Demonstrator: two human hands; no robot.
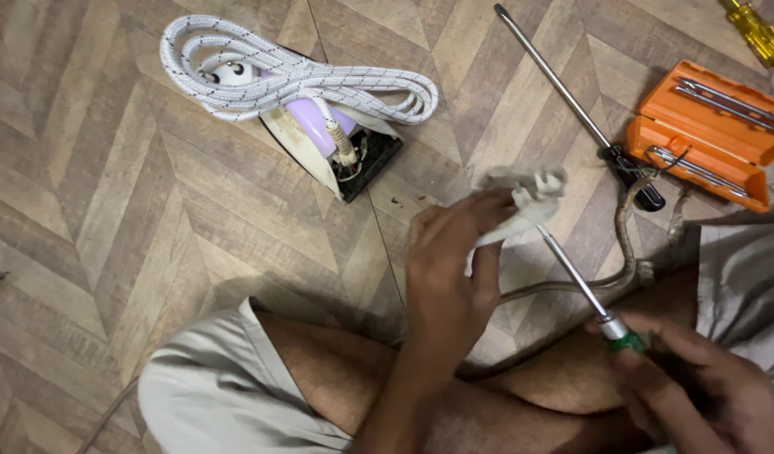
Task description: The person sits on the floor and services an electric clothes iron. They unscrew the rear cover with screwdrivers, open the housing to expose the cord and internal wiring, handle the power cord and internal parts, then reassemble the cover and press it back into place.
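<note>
The left hand (450, 277) is curled around a small off-white plastic part (525, 197), lumpy and irregular, pinched between thumb and fingers and raised above the crossed legs. The right hand (698, 382) is wrapped round the green-collared handle of a screwdriver (576, 282); its slim bright steel shaft slants up and left until the tip meets the underside of the plastic part. Just how the tip sits in the part is hard to tell, since the fingers cover it.

On the herringbone wood-pattern floor (109, 210), well apart to the upper left, lies an iron (328, 139) with a lilac body, cream sole edge and its rear end open, showing wires. A white braided cord (294, 80) is looped in a loose coil over it. To the upper right a long black-handled screwdriver (572, 101) lies diagonally, its handle touching an open orange case (706, 134) of metal bits. A yellow-handled tool (757, 32) shows at the top right corner. A worn brownish cable (626, 244) curves beside the right knee.

Open floor stretches left and between the iron and the hands
</note>
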